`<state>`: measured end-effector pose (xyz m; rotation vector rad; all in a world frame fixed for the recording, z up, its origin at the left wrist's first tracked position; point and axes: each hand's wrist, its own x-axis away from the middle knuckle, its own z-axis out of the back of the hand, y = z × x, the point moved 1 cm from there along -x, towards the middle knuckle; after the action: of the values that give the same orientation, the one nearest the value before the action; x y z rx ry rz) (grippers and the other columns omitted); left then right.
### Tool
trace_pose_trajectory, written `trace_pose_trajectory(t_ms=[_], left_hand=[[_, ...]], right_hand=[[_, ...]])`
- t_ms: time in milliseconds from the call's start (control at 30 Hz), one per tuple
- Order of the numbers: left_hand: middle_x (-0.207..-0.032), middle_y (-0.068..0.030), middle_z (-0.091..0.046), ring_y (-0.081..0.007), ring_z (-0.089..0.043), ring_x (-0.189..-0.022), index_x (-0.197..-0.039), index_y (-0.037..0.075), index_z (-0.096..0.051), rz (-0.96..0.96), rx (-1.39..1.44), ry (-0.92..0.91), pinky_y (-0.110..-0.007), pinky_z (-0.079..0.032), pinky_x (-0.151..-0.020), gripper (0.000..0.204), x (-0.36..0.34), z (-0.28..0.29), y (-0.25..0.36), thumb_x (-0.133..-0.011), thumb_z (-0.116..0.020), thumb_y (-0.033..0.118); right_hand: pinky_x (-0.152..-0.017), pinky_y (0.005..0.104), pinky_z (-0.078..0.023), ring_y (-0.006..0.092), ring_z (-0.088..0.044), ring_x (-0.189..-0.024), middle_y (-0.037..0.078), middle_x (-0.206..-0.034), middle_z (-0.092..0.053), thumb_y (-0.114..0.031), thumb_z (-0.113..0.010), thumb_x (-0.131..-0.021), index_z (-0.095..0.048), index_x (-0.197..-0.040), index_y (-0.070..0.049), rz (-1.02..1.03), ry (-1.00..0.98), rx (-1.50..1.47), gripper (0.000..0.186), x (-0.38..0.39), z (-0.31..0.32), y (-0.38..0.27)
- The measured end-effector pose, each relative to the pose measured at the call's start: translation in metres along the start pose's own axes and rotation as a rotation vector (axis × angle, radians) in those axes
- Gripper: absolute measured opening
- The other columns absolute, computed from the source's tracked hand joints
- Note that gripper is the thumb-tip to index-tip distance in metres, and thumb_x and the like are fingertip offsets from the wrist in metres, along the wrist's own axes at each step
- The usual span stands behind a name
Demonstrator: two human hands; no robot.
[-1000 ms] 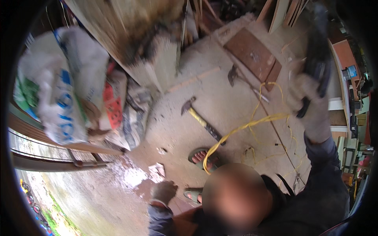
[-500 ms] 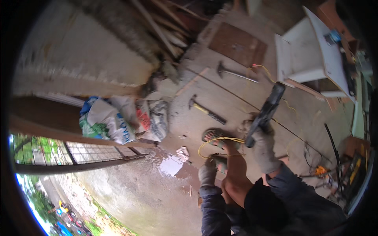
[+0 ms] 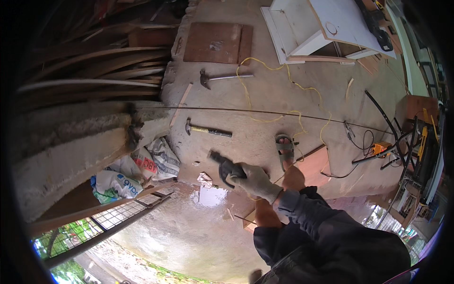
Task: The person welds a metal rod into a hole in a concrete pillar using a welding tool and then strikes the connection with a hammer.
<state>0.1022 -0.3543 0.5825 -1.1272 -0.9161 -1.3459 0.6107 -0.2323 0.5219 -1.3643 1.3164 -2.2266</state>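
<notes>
My right hand [image 3: 255, 182], in a pale work glove, is closed round a black hand-held tool [image 3: 231, 171]. The tool has a thick body and a narrower front end that points to the far left; its exact kind is unclear. My left hand does not show clearly; a small blurred shape at the lower edge cannot be made out. Beyond the tool a claw hammer [image 3: 208, 130] with a yellow and black handle lies on the concrete floor. Another hammer [image 3: 227, 76] with a metal shaft lies farther away. A yellow cord [image 3: 246, 90] curves loosely across the floor.
A white cabinet [image 3: 293, 28] lies at the far right, with a black object [image 3: 376, 26] on it. A brown board [image 3: 213, 42] rests at the back. Bags [image 3: 116, 184] sit by the wall at left. Black metal parts and an orange device [image 3: 379, 148] crowd the right.
My view has turned. My right hand with the black tool has swung left and lower. The yellow cord loop at my left hand is gone from there, and my left hand has dropped from clear view.
</notes>
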Motion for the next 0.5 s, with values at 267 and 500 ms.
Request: trace_pose_trajectory(t_ms=[267,500], left_hand=[[-0.125,-0.0226,-0.076,-0.0363,-0.072,-0.120,-0.130,0.002,-0.073,-0.011,0.182,-0.020,-0.045,-0.057,-0.100,0.039,0.047,-0.004,0.104,-0.108,-0.057,0.030],[-0.125,-0.0210,-0.077,-0.0341,-0.072,-0.121,-0.132,0.002,-0.073,-0.106,0.417,-0.020,-0.044,-0.056,-0.101,0.040,0.069,-0.004,0.179,-0.108,-0.057,0.031]], right_hand=[[-0.079,0.0473,-0.057,0.0364,-0.075,-0.092,0.019,-0.095,-0.074,-0.033,-0.078,-0.093,-0.072,-0.118,-0.009,0.153,-0.093,0.176,0.035,0.036,0.172,0.026],[-0.076,0.0363,-0.056,0.0188,-0.071,-0.086,0.004,-0.095,-0.070,-0.020,-0.073,-0.103,-0.061,-0.117,-0.006,-0.168,0.147,-0.689,0.023,0.062,0.296,0.012]])
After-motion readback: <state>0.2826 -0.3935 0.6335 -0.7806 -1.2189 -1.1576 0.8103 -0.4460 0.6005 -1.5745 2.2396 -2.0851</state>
